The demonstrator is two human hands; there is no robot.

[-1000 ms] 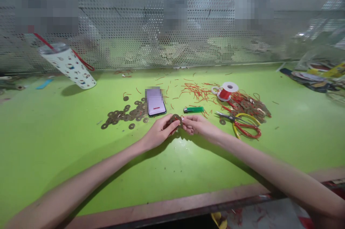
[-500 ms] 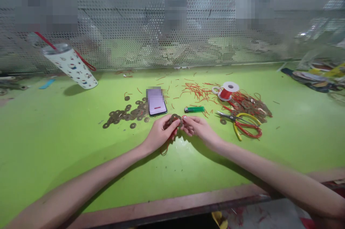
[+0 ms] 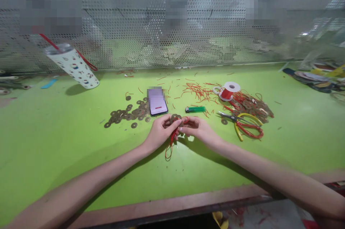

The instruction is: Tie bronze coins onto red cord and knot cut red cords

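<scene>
My left hand is closed on several bronze-coloured holed coins, fanned together between thumb and fingers. A braided red cord hangs from the coins, ending in a thin loop over the table. My right hand meets the coins from the other side, its thumb and fingers pinched at a thin red cord by the coins' edge. The fingers partly hide where the cord passes through. Just beyond the hands lie a green lighter and a phone.
Loose coins lie left of the phone; a coin pile with red cords lies right. Scissors with yellow and red handles, a red thread spool, cord scraps and a tumbler stand around. Perforated metal closes the back.
My right thumb has moved down and in against the coins, fingers curled behind. The hanging cord loop swings slightly right and shows more. The whole view shifts a little.
</scene>
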